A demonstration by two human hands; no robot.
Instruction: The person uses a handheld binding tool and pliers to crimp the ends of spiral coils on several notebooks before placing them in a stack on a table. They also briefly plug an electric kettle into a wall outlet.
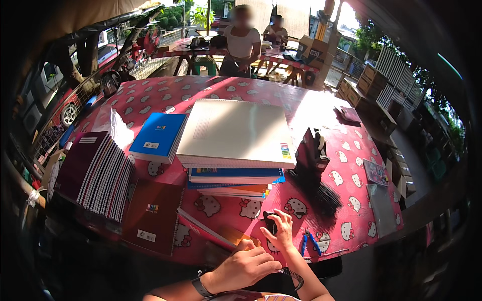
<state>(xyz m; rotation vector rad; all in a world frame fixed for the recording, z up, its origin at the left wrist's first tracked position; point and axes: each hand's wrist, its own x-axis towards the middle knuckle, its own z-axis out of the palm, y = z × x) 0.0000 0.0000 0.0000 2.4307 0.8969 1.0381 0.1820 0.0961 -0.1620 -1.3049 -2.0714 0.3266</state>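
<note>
Clasping a small black object in right hand on the pink worktop, left of blue-handled cutters, with left hand half-curled beside a black coil, grip unclear, below notebook stack.

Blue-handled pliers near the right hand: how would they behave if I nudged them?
The pliers would probably slide rather than roll, since they lie flat and splayed open. Their small size suggests little weight. Glare on the tablecloth hints at smoothness, so they may skid easily.
</note>
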